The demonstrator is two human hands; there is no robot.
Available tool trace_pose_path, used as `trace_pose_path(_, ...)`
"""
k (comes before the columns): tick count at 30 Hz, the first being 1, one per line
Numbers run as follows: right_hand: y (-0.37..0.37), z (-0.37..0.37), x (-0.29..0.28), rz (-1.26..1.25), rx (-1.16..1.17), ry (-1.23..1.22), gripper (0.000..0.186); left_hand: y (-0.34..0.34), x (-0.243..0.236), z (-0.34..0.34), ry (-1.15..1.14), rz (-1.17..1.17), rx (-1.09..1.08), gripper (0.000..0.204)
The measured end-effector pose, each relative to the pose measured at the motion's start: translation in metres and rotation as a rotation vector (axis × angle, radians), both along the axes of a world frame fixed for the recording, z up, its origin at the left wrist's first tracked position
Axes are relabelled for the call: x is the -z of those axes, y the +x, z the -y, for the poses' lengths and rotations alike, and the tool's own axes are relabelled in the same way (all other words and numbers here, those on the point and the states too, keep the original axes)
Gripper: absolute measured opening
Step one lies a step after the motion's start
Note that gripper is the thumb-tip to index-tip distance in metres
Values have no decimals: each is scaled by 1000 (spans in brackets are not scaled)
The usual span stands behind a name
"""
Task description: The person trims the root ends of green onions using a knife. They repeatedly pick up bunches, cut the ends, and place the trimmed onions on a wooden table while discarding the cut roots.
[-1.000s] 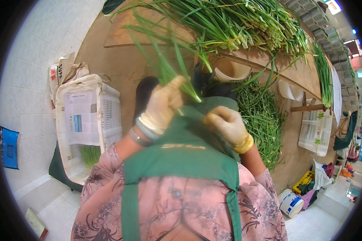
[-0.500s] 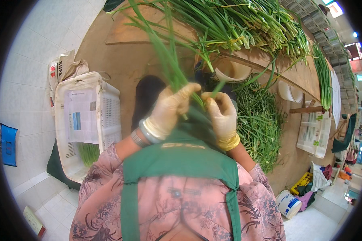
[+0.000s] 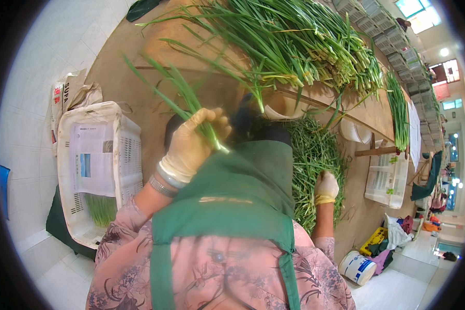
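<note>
My left hand [image 3: 194, 144], in a cream glove with a steel watch at the wrist, is closed around a few long green leafy stalks [image 3: 183, 98] with pale bases, held above my green apron [image 3: 227, 191]. My right hand [image 3: 326, 186], gloved too, is low on the right over a pile of loose green leaves and trimmings [image 3: 315, 150]; its fingers look closed, and what they hold, if anything, is hidden. Ahead, a thick heap of the same stalks [image 3: 294, 41] lies on a wooden board [image 3: 168, 31], with a neat bundle [image 3: 398, 113] toward its right end.
A white plastic crate [image 3: 64, 170] with paper and greens stands at my left beside a sack [image 3: 67, 93]. A white bucket [image 3: 289, 106] and basin [image 3: 355, 133] sit under the board. At right are another white crate [image 3: 382, 196], a tub [image 3: 354, 267] and piled cloths [image 3: 398, 230].
My right hand has left the stalks and moved right and down to the leaf pile. My left hand has moved left, still holding stalks. The view has shifted slightly.
</note>
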State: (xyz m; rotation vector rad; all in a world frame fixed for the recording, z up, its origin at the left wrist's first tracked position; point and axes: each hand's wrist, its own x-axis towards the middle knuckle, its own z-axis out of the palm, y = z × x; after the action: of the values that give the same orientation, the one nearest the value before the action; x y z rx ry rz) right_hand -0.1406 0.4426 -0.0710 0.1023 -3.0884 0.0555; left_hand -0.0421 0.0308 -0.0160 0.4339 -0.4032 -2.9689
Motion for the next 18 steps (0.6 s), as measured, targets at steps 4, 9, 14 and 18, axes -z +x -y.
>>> trace_pose_path(4,-5,158,-101,-245,-526,-645,15,-4,-11,6,84,20,29,23)
trace_pose_path(9,-55,234,-74,495,-386,-1038,32,-4,-6,10,66,-195,115,28)
trace_pose_path(14,-4,230,-89,857,-403,-1337,27,14,-6,-11,-258,29,174,30)
trace_pose_path(18,43,221,-84,1111,-299,-1215,23,16,-4,-33,-426,99,325,48)
